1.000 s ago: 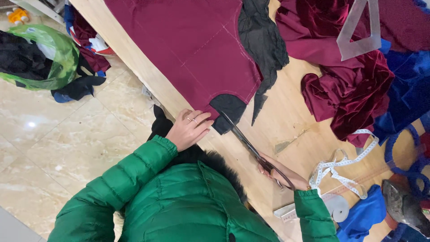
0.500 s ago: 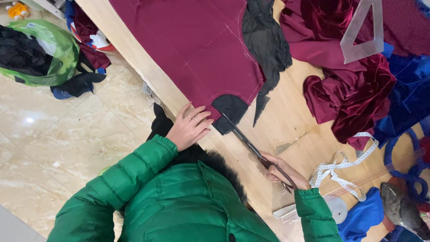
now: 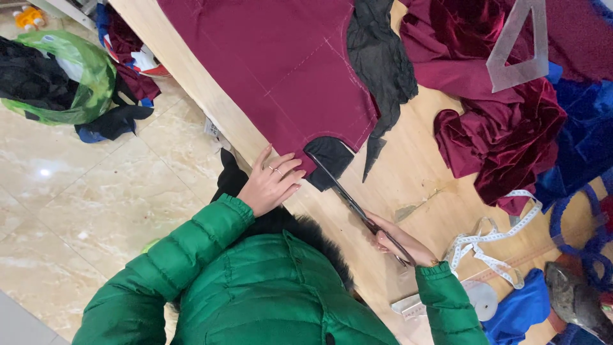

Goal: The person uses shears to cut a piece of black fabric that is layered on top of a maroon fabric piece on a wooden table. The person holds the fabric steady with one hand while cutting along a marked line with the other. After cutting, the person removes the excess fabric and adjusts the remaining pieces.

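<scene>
Presently, my right hand (image 3: 399, 246) is closed around the handles of a pair of long tailor's scissors (image 3: 354, 207), and my left hand (image 3: 271, 185) lies flat, fingers spread, holding nothing, pressing the near edge of the maroon fabric (image 3: 281, 64) spread on the wooden table (image 3: 408, 172).

The scissors are dark metal with long narrow blades. Their long axis runs diagonally: handles at my right hand, tips pointing away from me toward the maroon fabric, ending at a curved black fabric piece (image 3: 329, 160) at that fabric's near edge, just beside my left fingertips.

A crumpled strip of black cloth (image 3: 380, 70) lies along the right edge of the maroon fabric. Further right of it sit bunched crimson velvet (image 3: 504, 134), a clear plastic set square (image 3: 517, 45) and a white measuring tape (image 3: 491, 246).

The scissor handles are hidden inside my grip; I cannot tell how far the blades are parted. The maroon fabric is cut off at the top of the view.
</scene>
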